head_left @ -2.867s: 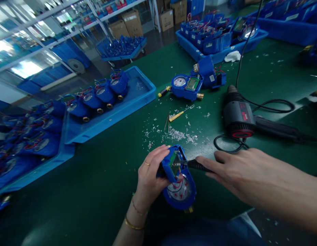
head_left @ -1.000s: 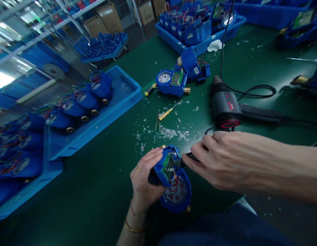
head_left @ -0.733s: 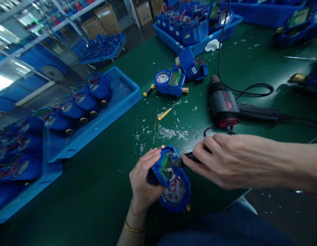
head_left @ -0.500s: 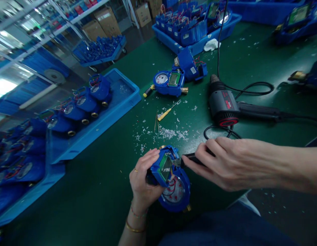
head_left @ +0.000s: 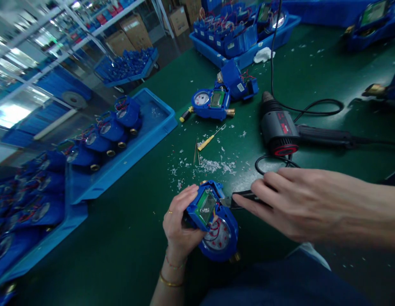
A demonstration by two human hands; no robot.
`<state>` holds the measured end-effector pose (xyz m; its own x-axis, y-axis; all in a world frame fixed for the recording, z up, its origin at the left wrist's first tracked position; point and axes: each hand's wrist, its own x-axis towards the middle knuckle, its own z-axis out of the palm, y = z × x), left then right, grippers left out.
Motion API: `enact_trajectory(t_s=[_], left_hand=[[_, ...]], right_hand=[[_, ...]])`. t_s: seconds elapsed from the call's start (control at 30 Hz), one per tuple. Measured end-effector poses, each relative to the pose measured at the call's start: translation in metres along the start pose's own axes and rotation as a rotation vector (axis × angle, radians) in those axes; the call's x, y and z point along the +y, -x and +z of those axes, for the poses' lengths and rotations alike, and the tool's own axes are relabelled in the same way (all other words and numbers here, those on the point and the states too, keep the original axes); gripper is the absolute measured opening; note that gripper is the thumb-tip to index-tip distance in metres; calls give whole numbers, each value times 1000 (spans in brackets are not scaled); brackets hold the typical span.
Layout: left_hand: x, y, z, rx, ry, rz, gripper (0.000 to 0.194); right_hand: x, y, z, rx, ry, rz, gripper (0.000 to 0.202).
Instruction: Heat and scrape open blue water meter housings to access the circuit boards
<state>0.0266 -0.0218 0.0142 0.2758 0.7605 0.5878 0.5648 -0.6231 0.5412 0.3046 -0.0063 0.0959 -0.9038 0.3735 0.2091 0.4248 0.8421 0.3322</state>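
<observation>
A blue water meter [head_left: 233, 225] with a round dial, red wires and a green display board lies tilted on the green table. My left hand [head_left: 181, 216] is wrapped round its display end, fingers over the upper left side. In my right hand [head_left: 283, 204] is a black-handled utility knife [head_left: 245, 199], its flat blade pointing left at the edge of the display housing. Whether the blade tip touches the housing I cannot tell. Beyond the meter lie white shavings [head_left: 213, 165], tweezers [head_left: 196, 153] and a small yellow screwdriver [head_left: 206, 143].
A heat gun [head_left: 280, 129] with a looping black cord lies to the right. Two more blue meters [head_left: 208, 106] stand further back, near a blue tray [head_left: 242, 59] of wired parts. Blue bins [head_left: 127, 159] filled with meters line the left side.
The knife and my right hand have shifted slightly right, drawing the blade back from the display housing. My left hand still holds the meter; the view has turned a little.
</observation>
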Motion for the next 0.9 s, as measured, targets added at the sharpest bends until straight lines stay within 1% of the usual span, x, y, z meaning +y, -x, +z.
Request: enact_trajectory(t_s=[0.13, 0.23, 0.33, 0.43, 0.57, 0.7, 0.77, 0.9], left_hand=[[-1, 1, -1, -1, -6, -7, 61], [-2, 2, -2, -1, -7, -6, 61], [-2, 3, -2, 4, -4, -22, 62], [-3, 5, -2, 45, 23, -54, 63], [-4, 8, -1, 97, 116, -90, 64], [-3, 8, -1, 96, 150, -72, 65], [-2, 7, -1, 93, 149, -71, 65], [1, 5, 0, 91, 156, -65, 67]], right_hand=[[8, -7, -2, 5, -39, 11, 36], [12, -12, -5, -64, -59, 9, 39], [14, -13, -8, -93, -99, -6, 40], [16, -9, -7, -78, -123, 20, 39], [15, 0, -4, -27, -163, 46, 42], [8, 11, 2, -35, -164, 113, 46], [6, 15, 5, -18, -165, 134, 49], [8, 20, 9, 44, -186, 85, 50]])
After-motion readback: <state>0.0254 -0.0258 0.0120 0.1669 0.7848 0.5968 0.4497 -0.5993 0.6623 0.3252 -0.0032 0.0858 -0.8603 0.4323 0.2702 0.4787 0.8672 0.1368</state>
